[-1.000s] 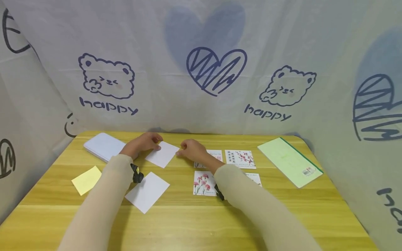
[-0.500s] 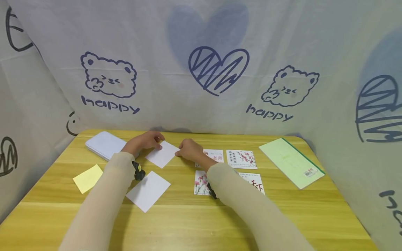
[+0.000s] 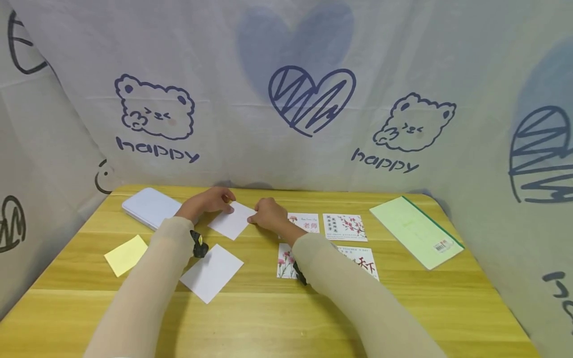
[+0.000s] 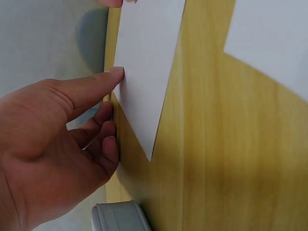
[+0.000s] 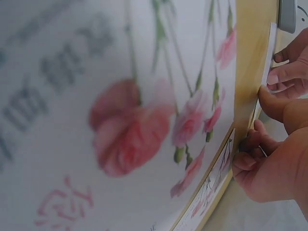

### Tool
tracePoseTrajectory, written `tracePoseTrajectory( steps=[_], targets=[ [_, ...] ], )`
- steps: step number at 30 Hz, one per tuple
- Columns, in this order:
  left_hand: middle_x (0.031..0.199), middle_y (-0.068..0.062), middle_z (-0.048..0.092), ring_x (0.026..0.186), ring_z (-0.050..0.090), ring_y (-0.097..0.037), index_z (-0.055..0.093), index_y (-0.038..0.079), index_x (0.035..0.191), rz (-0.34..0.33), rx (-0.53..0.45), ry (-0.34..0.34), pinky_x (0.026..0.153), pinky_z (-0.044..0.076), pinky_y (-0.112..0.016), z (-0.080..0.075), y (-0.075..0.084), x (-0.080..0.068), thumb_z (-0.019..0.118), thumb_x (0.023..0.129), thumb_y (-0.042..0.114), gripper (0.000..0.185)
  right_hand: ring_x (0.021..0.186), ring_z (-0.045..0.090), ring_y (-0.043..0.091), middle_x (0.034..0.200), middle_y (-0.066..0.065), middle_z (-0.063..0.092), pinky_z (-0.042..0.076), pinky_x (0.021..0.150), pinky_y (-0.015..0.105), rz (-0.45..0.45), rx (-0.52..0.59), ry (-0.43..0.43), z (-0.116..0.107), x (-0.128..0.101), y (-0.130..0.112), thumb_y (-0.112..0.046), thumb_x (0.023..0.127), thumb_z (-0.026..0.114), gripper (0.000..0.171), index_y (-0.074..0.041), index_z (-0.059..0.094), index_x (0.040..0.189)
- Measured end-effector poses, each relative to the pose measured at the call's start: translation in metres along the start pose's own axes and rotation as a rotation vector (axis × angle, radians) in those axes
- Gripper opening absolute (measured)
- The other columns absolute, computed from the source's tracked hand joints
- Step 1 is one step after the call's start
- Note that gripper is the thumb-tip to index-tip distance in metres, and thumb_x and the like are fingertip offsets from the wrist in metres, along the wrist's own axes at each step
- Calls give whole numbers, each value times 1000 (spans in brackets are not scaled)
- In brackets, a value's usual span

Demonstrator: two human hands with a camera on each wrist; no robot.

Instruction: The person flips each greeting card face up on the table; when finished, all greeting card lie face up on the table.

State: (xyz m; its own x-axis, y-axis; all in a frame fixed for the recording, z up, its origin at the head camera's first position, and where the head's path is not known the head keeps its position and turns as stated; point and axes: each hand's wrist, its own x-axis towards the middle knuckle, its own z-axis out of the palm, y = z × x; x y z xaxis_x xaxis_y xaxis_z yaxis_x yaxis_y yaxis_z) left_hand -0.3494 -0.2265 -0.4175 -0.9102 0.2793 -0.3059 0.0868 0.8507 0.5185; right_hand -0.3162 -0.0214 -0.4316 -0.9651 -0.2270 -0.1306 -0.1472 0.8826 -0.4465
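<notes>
Both hands hold one small white blank paper card [image 3: 231, 220] at the far middle of the yellow wooden table [image 3: 277, 318]. The left hand [image 3: 207, 201] pinches its left corner, and the right hand [image 3: 268, 214] pinches its right corner.

Head view looks down; wrist views sit close.

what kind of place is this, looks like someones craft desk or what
Likely a makeshift craft or card-sorting corner: a wooden table walled in by a cartoon-printed cloth backdrop, with flower greeting cards and blank white cards laid out.
</notes>
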Motion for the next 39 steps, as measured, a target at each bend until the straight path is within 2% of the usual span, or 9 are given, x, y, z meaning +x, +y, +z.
tracePoseTrajectory(
  steps=[6,12,17,22,29,34,39],
  targets=[
    [133,-21,59,116,53,-33,58,1,133,7,-43,28,111,40,-51,0,-2,4,62,99,19,38,109,64,22,122,5,64,48,96,44,17,18,6,-1,-1,0,-40,88,78,44,-12,68,121],
    [126,-20,61,110,54,-31,61,-1,127,28,-118,104,105,43,-48,-3,-2,-1,58,101,15,31,110,65,19,121,0,69,48,96,41,-13,43,17,-3,-1,2,-38,88,77,44,-14,65,124],
    [120,-19,60,105,55,-29,60,-2,128,40,-212,156,96,49,-42,-9,2,-9,56,102,12,31,100,65,16,110,-1,69,50,86,34,-99,172,42,-12,-3,3,-28,92,73,37,-16,65,126],
    [116,-17,59,100,56,-25,60,-2,128,60,-325,179,88,52,-33,-13,9,-17,57,101,11,31,88,58,16,103,1,64,45,76,30,-169,352,63,-23,-8,11,-20,97,64,23,-14,67,119],
    [118,-18,59,103,60,-27,58,-1,129,111,-432,221,91,56,-36,-9,27,-35,58,102,13,30,80,52,16,103,4,61,44,65,26,-261,550,121,-37,-31,24,-12,98,63,16,-11,68,113],
    [117,-17,59,104,61,-29,57,0,128,137,-474,266,88,57,-37,5,46,-57,57,103,11,27,75,51,15,102,5,61,44,60,25,-246,703,151,-43,-56,33,-11,98,64,13,-10,69,110],
    [114,-16,59,101,62,-27,58,1,127,173,-525,294,85,57,-35,20,67,-74,58,102,12,27,72,55,15,100,5,64,48,60,26,-225,720,239,-50,-78,45,-12,96,67,11,-11,72,105]
  ],
)
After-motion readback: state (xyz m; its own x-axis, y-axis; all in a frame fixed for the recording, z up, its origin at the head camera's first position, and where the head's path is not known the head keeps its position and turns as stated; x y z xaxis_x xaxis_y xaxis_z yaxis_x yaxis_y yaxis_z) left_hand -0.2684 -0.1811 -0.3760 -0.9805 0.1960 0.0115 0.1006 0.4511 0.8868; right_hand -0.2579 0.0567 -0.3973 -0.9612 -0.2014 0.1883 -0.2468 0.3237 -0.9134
